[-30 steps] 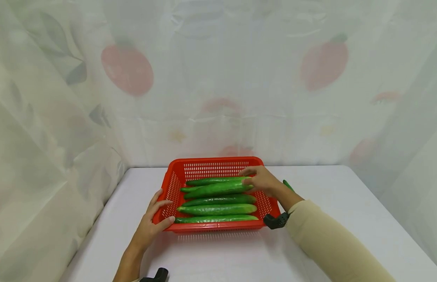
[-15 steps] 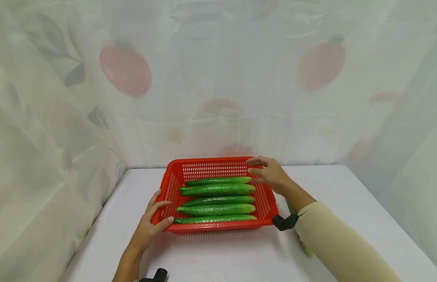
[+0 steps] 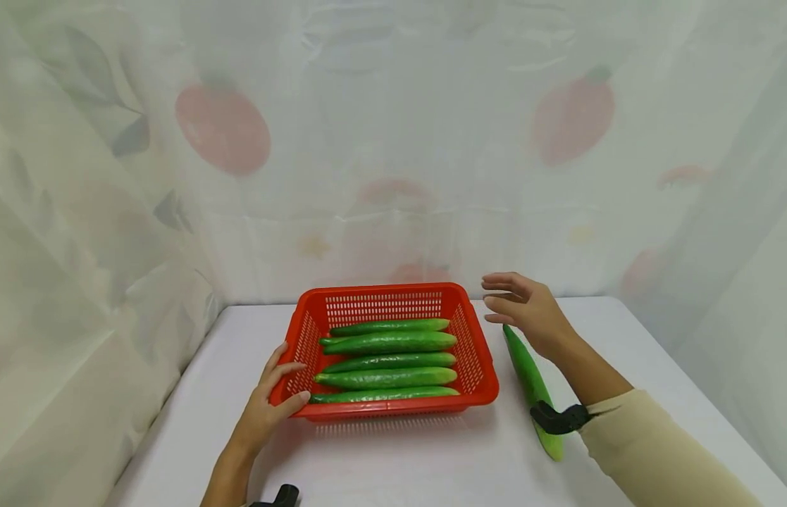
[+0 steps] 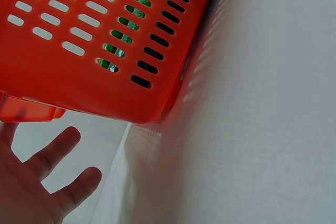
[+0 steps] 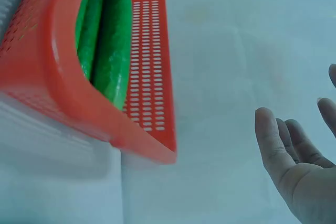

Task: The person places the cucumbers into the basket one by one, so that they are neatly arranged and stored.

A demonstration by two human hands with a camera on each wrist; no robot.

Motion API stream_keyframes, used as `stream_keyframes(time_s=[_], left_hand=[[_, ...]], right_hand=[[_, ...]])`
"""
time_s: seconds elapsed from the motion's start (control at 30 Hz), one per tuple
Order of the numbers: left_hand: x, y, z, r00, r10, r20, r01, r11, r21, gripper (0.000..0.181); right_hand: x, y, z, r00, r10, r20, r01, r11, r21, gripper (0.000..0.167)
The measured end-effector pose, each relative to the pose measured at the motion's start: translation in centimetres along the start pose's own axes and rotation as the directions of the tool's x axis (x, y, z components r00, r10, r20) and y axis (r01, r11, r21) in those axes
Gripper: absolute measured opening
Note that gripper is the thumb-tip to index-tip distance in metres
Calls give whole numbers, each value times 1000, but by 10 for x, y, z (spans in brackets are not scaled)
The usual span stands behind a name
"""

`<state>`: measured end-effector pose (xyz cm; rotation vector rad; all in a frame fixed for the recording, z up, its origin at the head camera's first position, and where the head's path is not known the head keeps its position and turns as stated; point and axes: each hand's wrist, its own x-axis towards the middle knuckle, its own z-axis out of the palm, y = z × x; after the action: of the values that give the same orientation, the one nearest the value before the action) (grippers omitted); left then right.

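Note:
A red plastic basket [image 3: 387, 406] with slotted walls holds several cucumbers [image 3: 387, 378] lying side by side across it. My left hand [image 3: 263, 412] holds the basket's left rim near the front corner, its thumb and index finger over the edge. In the left wrist view two spread fingers [image 4: 79, 190] stay outside, below the rim. My right hand [image 3: 526, 310] hovers beyond the basket's right side with loosely bent fingers and nothing in them. Under the right wrist, one more cucumber [image 3: 526, 370] lies on the table, partly hidden by the black wrist strap.
The white-covered table [image 3: 406, 472] carries the basket and the single cucumber. A pale plastic curtain [image 3: 393, 141] with faded fruit prints stands behind the table, and another patterned sheet [image 3: 63, 282] hangs along its left side.
My right hand let go of a cucumber inside the basket, then lifted out and moved right past the rim. The cucumber on the table has come into fuller view. My left hand stays put.

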<state>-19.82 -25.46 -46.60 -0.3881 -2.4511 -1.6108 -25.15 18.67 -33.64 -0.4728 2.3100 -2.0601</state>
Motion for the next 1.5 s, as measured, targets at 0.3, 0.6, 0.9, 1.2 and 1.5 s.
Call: stream_keyframes(time_s=[0.3,0.6,0.9,1.2,1.5], left_hand=[[-1,-1,0,1000,-3,-3,3,1000,-6,41],[0,1,0,1000,-12,-6,12,1000,15,41],[0,0,0,1000,-8,-12,8,1000,-2,41],[0,0,1,1000,-4,-11,4,1000,-6,41],[0,-1,1,1000,-16,-12,16,1000,0,41]], right_hand=[[-34,-4,-23,989,-144,-20,142,986,-87,40],[-64,5,-34,983,-159,-96,137,968,-208,39],[-87,35,-43,982,-136,-135,104,970,-220,39],[-106,70,-46,978,-41,-203,4,983,-182,39],[-115,97,-40,964,68,-257,-139,953,-269,46]])
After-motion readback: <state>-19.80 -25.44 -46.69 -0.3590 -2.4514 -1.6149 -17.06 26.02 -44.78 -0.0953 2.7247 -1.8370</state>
